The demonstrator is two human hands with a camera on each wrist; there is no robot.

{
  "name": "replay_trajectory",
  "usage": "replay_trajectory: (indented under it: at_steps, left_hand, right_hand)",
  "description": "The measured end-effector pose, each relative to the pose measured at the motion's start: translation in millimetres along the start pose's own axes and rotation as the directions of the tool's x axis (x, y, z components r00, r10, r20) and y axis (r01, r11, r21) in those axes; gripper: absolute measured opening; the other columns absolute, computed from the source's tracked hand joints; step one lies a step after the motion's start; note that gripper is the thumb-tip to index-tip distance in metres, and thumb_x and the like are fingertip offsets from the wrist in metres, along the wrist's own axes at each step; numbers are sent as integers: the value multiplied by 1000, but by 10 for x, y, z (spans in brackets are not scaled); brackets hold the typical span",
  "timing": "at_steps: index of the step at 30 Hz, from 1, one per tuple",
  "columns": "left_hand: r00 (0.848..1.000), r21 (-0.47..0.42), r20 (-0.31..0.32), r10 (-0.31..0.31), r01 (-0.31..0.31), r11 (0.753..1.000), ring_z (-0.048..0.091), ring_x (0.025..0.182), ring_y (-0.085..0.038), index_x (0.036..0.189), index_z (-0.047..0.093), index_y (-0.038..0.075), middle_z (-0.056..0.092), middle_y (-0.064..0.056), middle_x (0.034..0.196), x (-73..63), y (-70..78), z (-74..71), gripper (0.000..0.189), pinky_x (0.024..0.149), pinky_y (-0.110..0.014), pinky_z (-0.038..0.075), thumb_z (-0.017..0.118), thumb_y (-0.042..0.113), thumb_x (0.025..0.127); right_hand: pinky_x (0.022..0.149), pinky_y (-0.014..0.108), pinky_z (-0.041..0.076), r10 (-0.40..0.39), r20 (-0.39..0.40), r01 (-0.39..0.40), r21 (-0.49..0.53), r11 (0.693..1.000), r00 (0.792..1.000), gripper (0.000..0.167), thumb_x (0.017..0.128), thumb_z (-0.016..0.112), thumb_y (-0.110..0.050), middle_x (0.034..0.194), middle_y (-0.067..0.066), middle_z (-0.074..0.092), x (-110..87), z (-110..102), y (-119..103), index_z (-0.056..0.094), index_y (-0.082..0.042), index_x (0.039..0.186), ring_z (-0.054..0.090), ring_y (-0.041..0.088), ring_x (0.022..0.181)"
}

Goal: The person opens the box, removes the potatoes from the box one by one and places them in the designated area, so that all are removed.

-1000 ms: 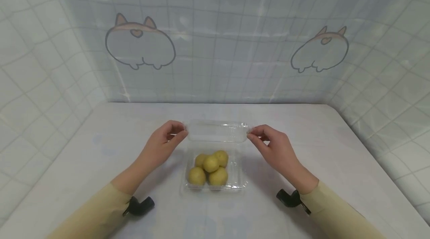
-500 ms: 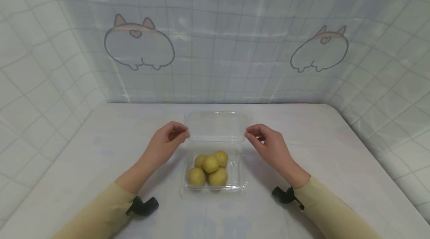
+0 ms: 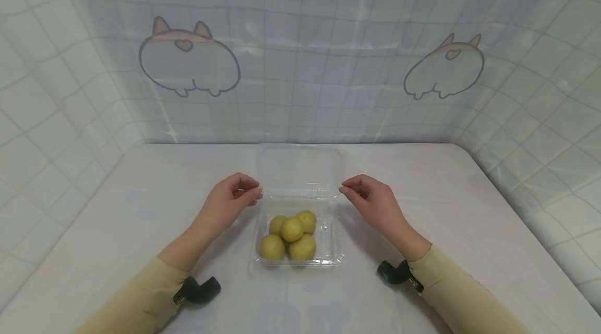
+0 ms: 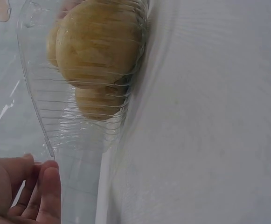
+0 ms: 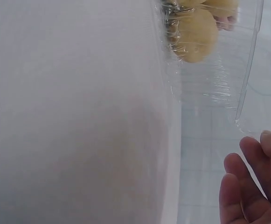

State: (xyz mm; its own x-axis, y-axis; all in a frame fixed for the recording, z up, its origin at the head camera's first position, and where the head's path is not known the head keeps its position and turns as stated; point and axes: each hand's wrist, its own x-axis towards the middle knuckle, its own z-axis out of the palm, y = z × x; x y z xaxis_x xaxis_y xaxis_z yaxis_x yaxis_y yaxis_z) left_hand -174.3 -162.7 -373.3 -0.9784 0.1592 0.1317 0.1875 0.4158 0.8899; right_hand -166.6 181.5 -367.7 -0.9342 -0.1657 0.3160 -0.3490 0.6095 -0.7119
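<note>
A clear plastic clamshell box (image 3: 330, 242) sits on the table with several round yellow fruits (image 3: 292, 229) inside. Its transparent lid (image 3: 300, 167) stands raised and tipped back at the far side. On the lid's left edge, near the hinge, the left hand (image 3: 230, 199) pinches with thumb and fingertips. Opposite it, the right hand (image 3: 373, 202) pinches the right edge in the same way. In the right wrist view, a thin piece of clear plastic runs between the thumb and forefinger of the right hand (image 5: 256, 177). The exact kind of fruit is unclear.
A white cloth covers the table (image 3: 164, 203). Behind it hangs a gridded curtain (image 3: 300, 62) with cartoon animal prints, and similar sheets close off both sides. Black wrist mounts (image 3: 202, 289) sit at the cuffs of the beige sleeves (image 3: 136, 297).
The lid has swung farther back, so its top edge now stands higher in view. Both hands stay near the hinge with only slight shifts. The box and fruits stay put.
</note>
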Motion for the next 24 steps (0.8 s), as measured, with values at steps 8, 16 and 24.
replay_trajectory:
  at_steps: [8,16,24]
  left_hand:
    - [999,3,18,-37,37,999,70,90,-21,108,67,6,71,-6,99,-3,10,-2,16,77,-32,56,68,16,95]
    - [994,73,55,-94,90,993,70,87,-20,110,67,7,71,-6,99,79,19,-7,25,76,-34,57,71,25,93]
    - [982,-51,109,-153,159,986,69,92,-22,114,63,-1,70,-12,100,174,-75,39,32,78,-32,56,71,21,93]
  right_hand:
    - [70,31,54,26,27,-27,34,999,999,19,94,70,-31,99,-10,72,-24,-1,17,73,-19,109,66,8,85]
    - [83,34,54,55,81,-63,92,994,995,28,94,70,-28,107,-7,71,41,16,60,71,-12,116,67,11,99]
    - [83,37,53,159,163,-180,124,976,974,32,96,68,-20,104,-2,73,140,91,161,67,-6,125,68,14,96]
